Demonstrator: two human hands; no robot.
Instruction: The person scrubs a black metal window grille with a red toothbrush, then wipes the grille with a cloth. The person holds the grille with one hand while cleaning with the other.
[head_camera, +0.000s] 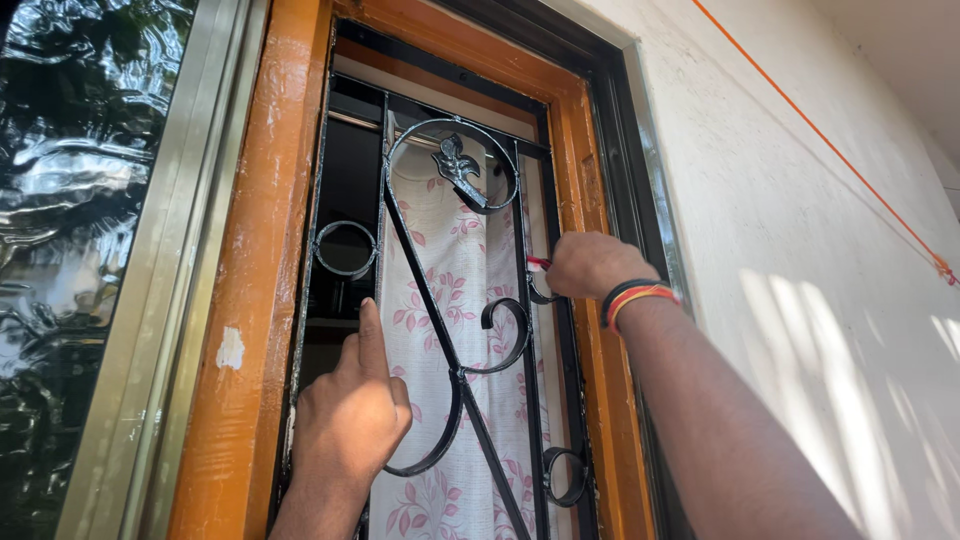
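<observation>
A black wrought-iron window grille (448, 330) with scrolls and a leaf ornament fills an orange wooden frame (262, 250). My left hand (350, 415) rests against the lower left of the grille, forefinger pointing up along a bar. My right hand (590, 265) is closed around a small red-handled tool (538, 263), whose tip touches a vertical bar at the grille's right side. Which kind of tool it is cannot be told; most of it is hidden in my fist. Black, red and yellow bands circle my right wrist.
A white curtain with pink flowers (455, 290) hangs behind the grille. An open glass pane (70, 200) with a metal frame stands at the left. A rough white wall (800, 230) runs along the right, crossed by an orange cord (830, 150).
</observation>
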